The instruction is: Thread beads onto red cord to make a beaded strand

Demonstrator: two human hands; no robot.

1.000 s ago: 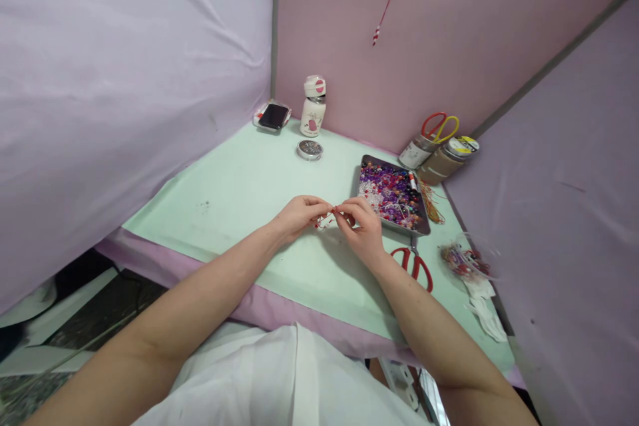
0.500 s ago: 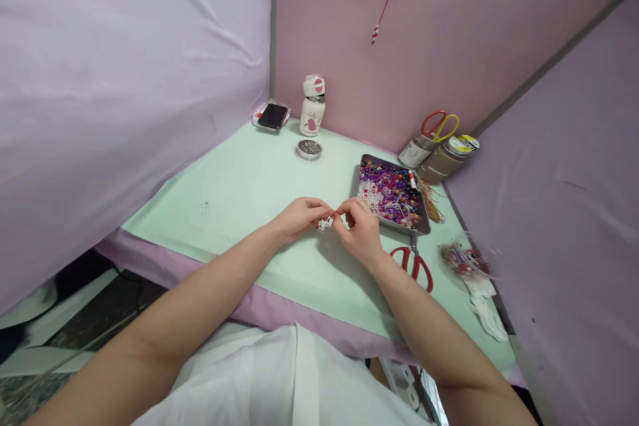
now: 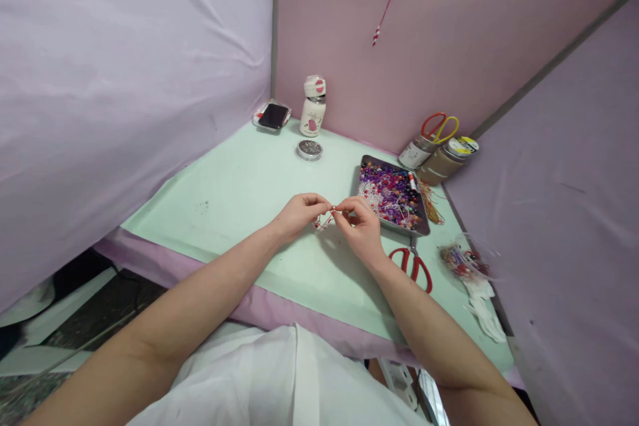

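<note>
A thin red cord strung with small red and clear beads (image 3: 319, 221) hangs in a small loop between my hands, above the pale green tabletop. My left hand (image 3: 303, 212) pinches it from the left, thumb and forefinger pressed together. From the right, my right hand (image 3: 360, 223) pinches the cord close to the left fingertips. The exact strand in each pinch is too small to make out. Just behind the right hand lies a metal tray (image 3: 423, 231) of mixed purple, clear, red and dark beads. Red-handled scissors (image 3: 413, 267) rest beside my right forearm.
A white bottle (image 3: 312, 116), a round tin (image 3: 309, 150) and a phone (image 3: 273, 116) stand at the back. Behind the tray are a can with scissors (image 3: 415, 153) and a brown jar (image 3: 442, 165). A clear bag of beads (image 3: 465, 261) lies far right. Cloth walls enclose the table.
My fingertips have drawn slightly apart, and more red cord shows between them. The beaded loop hangs more openly under my left fingers. The surroundings have stayed put.
</note>
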